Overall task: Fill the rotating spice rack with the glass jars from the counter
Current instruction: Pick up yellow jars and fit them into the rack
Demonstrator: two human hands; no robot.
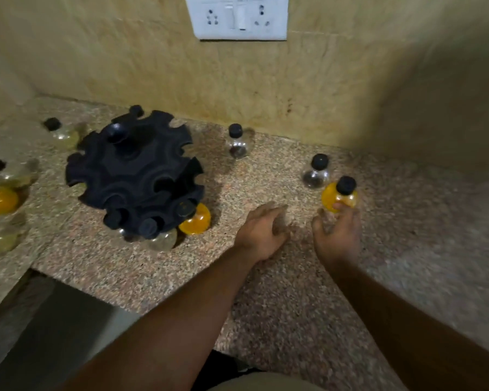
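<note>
Hands hover over the worktop [266, 170], left hand [263, 232] loosely curled and empty, right hand [338, 235] touching a yellow-filled jar [329, 197] with its fingertips.

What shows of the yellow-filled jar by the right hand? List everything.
The yellow-filled jar is a small round-bellied bottle of clear glass, it seems, with a black cap on a short neck. Yellow contents fill most of the belly. It stands upright on the speckled granite counter, close beside a clear jar with dark dregs. Fingertips of the right hand touch its lower front; blur hides any grip.
</note>
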